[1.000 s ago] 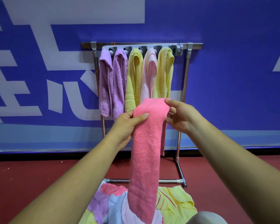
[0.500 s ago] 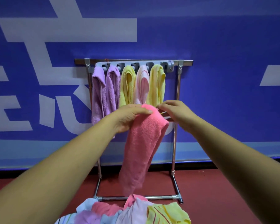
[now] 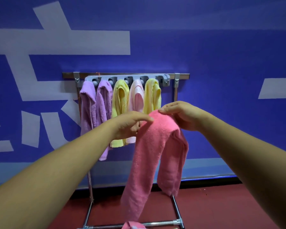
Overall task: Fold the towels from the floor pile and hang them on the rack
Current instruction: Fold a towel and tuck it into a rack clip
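Both hands, left hand [image 3: 129,124] and right hand [image 3: 180,115], pinch the fold of the pink towel [image 3: 155,154] just before the rack [image 3: 125,76]; soft, light and floppy, it is best held at that fold.

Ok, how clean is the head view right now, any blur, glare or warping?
Head view: even light, no glare; pink towel and both hands, left hand, right hand, read sharp enough; wide-angle bends the rack bar and stretches the forearms at the edges.
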Demonstrator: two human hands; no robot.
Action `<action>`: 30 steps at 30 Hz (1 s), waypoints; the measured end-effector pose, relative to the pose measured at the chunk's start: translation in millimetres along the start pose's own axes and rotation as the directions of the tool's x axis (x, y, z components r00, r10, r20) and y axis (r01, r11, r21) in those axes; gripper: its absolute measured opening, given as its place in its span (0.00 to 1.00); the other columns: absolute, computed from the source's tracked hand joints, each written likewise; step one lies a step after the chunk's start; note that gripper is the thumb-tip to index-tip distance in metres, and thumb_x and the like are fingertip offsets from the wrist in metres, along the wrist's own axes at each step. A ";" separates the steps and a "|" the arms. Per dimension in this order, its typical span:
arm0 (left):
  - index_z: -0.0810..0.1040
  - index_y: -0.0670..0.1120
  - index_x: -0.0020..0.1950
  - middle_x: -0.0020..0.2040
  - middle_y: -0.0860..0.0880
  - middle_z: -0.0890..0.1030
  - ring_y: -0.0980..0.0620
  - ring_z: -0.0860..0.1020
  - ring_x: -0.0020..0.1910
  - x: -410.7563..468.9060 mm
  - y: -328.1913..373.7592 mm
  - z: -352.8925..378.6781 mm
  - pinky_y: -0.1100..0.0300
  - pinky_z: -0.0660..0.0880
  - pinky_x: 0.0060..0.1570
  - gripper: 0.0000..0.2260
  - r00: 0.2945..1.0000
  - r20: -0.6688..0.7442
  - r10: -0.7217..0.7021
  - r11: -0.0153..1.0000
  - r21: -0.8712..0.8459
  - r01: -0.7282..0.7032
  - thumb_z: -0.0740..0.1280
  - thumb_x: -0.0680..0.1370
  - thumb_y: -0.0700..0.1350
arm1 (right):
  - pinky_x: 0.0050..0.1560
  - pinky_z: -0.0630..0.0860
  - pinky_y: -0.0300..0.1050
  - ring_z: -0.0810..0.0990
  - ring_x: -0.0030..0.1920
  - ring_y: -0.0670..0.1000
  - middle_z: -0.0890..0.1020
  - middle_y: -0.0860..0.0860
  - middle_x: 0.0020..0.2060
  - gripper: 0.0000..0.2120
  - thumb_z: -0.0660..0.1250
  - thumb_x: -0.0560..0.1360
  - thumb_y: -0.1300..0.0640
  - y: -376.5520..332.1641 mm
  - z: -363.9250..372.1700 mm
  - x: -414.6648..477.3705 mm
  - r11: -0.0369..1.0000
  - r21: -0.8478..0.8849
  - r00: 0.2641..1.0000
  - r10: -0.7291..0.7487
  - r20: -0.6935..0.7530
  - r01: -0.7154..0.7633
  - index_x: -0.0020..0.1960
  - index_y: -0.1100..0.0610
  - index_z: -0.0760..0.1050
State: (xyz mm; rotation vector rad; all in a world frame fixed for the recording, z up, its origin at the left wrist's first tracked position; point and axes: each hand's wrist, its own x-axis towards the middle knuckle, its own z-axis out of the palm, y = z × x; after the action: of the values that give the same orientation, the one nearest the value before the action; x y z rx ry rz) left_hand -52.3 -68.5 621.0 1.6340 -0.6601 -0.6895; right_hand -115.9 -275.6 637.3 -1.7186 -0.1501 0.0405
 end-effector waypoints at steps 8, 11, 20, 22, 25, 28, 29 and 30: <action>0.77 0.42 0.55 0.46 0.44 0.75 0.49 0.73 0.45 70.3 32.1 11.9 0.58 0.69 0.48 0.07 0.977 -0.054 0.207 0.976 0.082 -0.203 0.67 0.78 0.41 | 0.51 0.74 0.50 0.79 0.46 0.58 0.82 0.60 0.47 0.14 0.59 0.80 0.58 1.6 -72.9 18.1 0.996 0.079 0.988 -0.035 -0.152 0.047 0.55 0.65 0.80; 0.77 0.43 0.49 0.43 0.43 0.71 0.48 0.70 0.42 102.6 52.6 18.5 0.57 0.67 0.44 0.04 0.959 -0.105 0.264 0.960 0.130 -0.250 0.67 0.75 0.39 | 0.48 0.76 0.47 0.83 0.42 0.54 0.85 0.55 0.41 0.15 0.56 0.83 0.58 -6.5 -94.1 31.6 0.984 0.166 0.983 -0.032 -0.179 0.062 0.53 0.62 0.80; 0.79 0.41 0.49 0.43 0.43 0.74 0.49 0.71 0.42 181.6 103.4 -7.6 0.61 0.65 0.34 0.08 0.878 -0.268 0.397 0.857 0.452 -0.249 0.66 0.71 0.34 | 0.30 0.75 0.35 0.82 0.29 0.46 0.84 0.51 0.32 0.10 0.60 0.81 0.64 -28.7 -141.4 105.0 0.991 0.087 0.915 -0.062 -0.400 0.105 0.54 0.65 0.80; 0.80 0.41 0.46 0.42 0.44 0.76 0.49 0.72 0.40 195.3 113.9 -18.8 0.62 0.68 0.35 0.07 0.869 -0.281 0.407 0.823 0.525 -0.216 0.65 0.73 0.33 | 0.42 0.81 0.38 0.86 0.39 0.50 0.87 0.55 0.42 0.08 0.66 0.77 0.62 -32.4 -149.3 123.2 0.996 0.027 0.900 -0.065 -0.431 0.085 0.52 0.63 0.83; 0.81 0.44 0.47 0.42 0.48 0.79 0.52 0.75 0.40 211.3 131.6 -30.4 0.61 0.69 0.38 0.08 0.864 -0.286 0.414 0.758 0.634 -0.153 0.66 0.76 0.33 | 0.52 0.78 0.49 0.84 0.47 0.56 0.85 0.56 0.50 0.20 0.73 0.68 0.58 -32.6 -166.3 151.0 0.999 0.008 0.881 -0.041 -0.471 0.051 0.59 0.63 0.82; 0.81 0.40 0.52 0.42 0.50 0.79 0.53 0.75 0.39 233.0 137.6 -43.5 0.63 0.70 0.40 0.07 0.885 -0.287 0.366 0.680 0.732 -0.044 0.68 0.75 0.37 | 0.41 0.73 0.47 0.79 0.42 0.55 0.82 0.55 0.44 0.25 0.74 0.65 0.56 -33.4 -168.2 162.8 0.999 -0.045 0.853 -0.027 -0.521 0.004 0.60 0.62 0.81; 0.81 0.38 0.54 0.43 0.47 0.80 0.50 0.75 0.40 242.0 134.7 -48.4 0.60 0.71 0.43 0.11 0.896 -0.294 0.334 0.667 0.745 -0.003 0.70 0.73 0.39 | 0.37 0.73 0.44 0.78 0.39 0.54 0.81 0.55 0.43 0.22 0.74 0.67 0.57 -31.6 -169.9 169.9 0.999 -0.050 0.852 -0.025 -0.523 -0.002 0.59 0.62 0.81; 0.81 0.36 0.55 0.45 0.43 0.81 0.47 0.76 0.42 250.4 132.6 -51.4 0.56 0.73 0.45 0.15 0.901 -0.306 0.309 0.662 0.749 0.028 0.71 0.71 0.41 | 0.35 0.72 0.43 0.78 0.36 0.53 0.81 0.55 0.41 0.17 0.73 0.69 0.58 -31.3 -168.9 173.5 0.999 -0.053 0.838 -0.040 -0.545 0.013 0.57 0.62 0.81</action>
State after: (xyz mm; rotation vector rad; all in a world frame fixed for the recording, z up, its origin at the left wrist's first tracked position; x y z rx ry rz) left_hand 145.8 -241.5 738.3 2.3583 -0.7997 0.1157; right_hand 72.6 -415.4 704.3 -1.7089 0.2546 -0.4788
